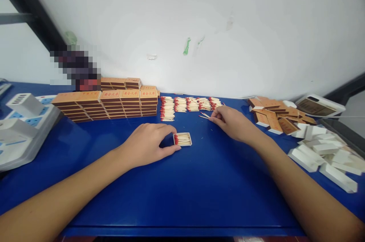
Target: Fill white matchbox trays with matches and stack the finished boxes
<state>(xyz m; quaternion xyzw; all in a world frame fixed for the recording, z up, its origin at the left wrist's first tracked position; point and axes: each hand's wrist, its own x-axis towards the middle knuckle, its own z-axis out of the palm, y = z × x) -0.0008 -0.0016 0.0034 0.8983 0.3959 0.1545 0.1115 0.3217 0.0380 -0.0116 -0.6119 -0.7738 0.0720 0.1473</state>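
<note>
A small white matchbox tray point(182, 139) filled with red-tipped matches lies on the blue table point(182, 192). My left hand point(148, 144) rests beside it, thumb and fingers pinching the tray's left end. My right hand point(232, 122) reaches toward the row of loose match piles point(188, 105) at the back, its fingertips pinched on a few stray matches point(204, 116) lying just in front of the piles.
Stacks of orange matchboxes point(108, 103) stand at the back left. A heap of orange sleeves point(273, 114) and white empty trays point(325, 151) lies at the right. White power strips point(23, 128) sit at the left edge. The wall is close behind.
</note>
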